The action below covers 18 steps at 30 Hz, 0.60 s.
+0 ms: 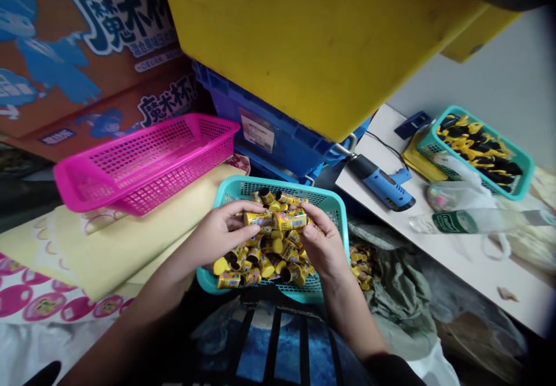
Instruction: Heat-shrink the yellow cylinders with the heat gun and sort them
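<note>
Patterned garment (255,345), foremost. Small yellow canister (258,218), gripped by left hand (225,230); second canister (290,220), gripped by right hand (325,241), nearly end to end above turquoise basket (205,280) heaped with similar canisters (274,246). Fingertip hold, level, over the basket, seems best. Outward: pink basket (72,194); far turquoise basket (526,179) on desk (533,293), holding black-and-yellow pieces (478,150).

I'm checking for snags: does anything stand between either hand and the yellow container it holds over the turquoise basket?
Nothing visible: the left hand directly touches one yellow container, the right hand a second container, over the turquoise basket.
</note>
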Motion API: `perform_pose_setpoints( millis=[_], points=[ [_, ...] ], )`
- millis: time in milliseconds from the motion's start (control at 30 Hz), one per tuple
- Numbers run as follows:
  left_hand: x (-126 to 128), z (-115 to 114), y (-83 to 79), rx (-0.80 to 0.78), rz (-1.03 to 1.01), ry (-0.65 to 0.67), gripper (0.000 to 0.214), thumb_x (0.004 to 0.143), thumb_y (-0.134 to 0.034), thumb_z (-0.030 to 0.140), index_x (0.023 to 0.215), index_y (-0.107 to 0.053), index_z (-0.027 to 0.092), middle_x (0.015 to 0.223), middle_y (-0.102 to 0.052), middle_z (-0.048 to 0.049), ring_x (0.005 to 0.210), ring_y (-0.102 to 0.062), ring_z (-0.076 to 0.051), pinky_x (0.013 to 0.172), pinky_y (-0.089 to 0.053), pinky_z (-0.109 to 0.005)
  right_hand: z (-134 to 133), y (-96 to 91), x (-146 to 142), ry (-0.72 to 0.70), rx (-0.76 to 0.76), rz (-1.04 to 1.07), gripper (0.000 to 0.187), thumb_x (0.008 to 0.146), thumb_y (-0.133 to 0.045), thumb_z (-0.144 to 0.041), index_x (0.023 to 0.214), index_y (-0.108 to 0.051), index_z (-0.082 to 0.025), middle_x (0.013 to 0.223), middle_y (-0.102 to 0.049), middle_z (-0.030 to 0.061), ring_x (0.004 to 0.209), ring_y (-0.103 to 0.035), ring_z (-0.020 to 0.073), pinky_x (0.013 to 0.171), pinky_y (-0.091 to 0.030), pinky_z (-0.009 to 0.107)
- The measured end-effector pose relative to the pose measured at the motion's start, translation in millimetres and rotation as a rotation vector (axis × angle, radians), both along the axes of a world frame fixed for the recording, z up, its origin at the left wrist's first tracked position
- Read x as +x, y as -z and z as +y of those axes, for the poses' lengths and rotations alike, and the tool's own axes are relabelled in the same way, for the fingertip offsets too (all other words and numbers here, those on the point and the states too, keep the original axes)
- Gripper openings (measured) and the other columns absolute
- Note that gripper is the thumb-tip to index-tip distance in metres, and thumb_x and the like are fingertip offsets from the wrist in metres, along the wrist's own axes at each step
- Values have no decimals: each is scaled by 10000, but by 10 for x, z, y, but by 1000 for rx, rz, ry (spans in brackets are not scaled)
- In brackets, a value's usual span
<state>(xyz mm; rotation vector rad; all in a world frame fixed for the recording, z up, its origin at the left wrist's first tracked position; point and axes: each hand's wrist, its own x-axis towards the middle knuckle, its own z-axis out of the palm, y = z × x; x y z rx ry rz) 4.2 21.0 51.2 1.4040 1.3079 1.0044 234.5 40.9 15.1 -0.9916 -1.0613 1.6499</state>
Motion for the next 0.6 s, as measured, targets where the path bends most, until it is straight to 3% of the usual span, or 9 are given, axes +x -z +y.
perform_pose_setpoints(
  millis=[67, 133, 233, 333, 467, 600],
  points=[
    [79, -8, -3, 71, 49, -36, 297, 888, -641, 478, 1011, -765, 238, 1248, -709, -98, 1204, -637, -298, 1024, -536, -505, -10, 15, 23, -16, 36, 11, 483, 714, -835, -462, 1150, -703, -303, 1229, -657, 41, 1143, -639, 203, 1051, -518, 420],
    [193, -27, -10, 9, -85, -16, 345, 927, -577, 496, 1072, -743, 230, 1167, -737, -101, 1111, -682, -285, 972, -568, -489, -19, 48, 47, -31, 63, 1, 453, 723, -832, -443, 1133, -705, -299, 1254, -646, 37, 1177, -625, 203, 1077, -501, 428],
    [366, -63, -19, -173, -354, -12, 375, 859, -683, 450, 1136, -667, 197, 967, -755, -73, 820, -733, -212, 750, -630, -363, -27, 75, 77, -44, 101, -52, 444, 756, -808, -437, 1158, -696, -285, 1300, -621, 39, 1207, -609, 202, 1106, -478, 419],
    [444, -92, -28, -158, -420, -77, 370, 750, -787, 312, 1066, -639, 188, 985, -742, -60, 854, -722, -179, 763, -613, -297, -30, 43, 95, -20, 190, -217, 423, 806, -770, -416, 1189, -683, -261, 1220, -654, 45, 1121, -636, 168, 1064, -501, 347],
    [390, -107, -28, -82, -332, -76, 346, 754, -761, 292, 1058, -632, 184, 981, -730, -64, 903, -710, -183, 762, -602, -280, -41, 3, 119, -29, 323, -275, 436, 862, -714, -376, 1261, -602, -240, 1042, -642, 29, 983, -618, 119, 989, -510, 276],
    [278, -72, 71, -66, -76, -155, 389, 808, -716, 389, 1139, -647, 196, 1022, -728, -69, 955, -709, -216, 784, -602, -315, -63, 7, 170, -148, 329, -83, 552, 880, -691, -353, 1375, -451, -310, 1160, -549, 22, 1128, -559, 123, 1044, -464, 270]
  ],
)
